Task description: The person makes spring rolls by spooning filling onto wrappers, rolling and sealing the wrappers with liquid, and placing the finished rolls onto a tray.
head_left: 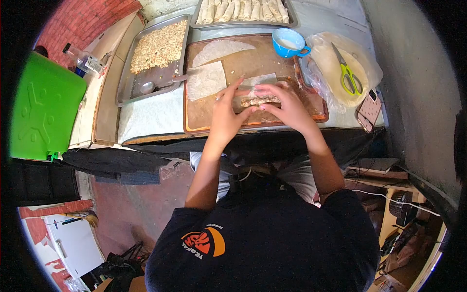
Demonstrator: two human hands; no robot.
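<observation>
Before you on the table (151, 117) lies a board (204, 114), with filling (163, 44) and a spoon (147, 87) in the tray (136, 80) to its left, rolls (245, 10) in another tray (243, 25) behind it, a cup (286, 46) at its far right corner, scissors (344, 69) over wrappers (333, 87) to its right, and a phone (369, 110) nearer you.

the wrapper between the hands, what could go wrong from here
Filling lies exposed between the left hand and the right hand, so some might slip out of the wrapper. The blue cup, uncovered with white contents, stands beyond the right hand; a knock could spill it. The phone lies near the front edge of the table, so a nudge might tip it off.
</observation>
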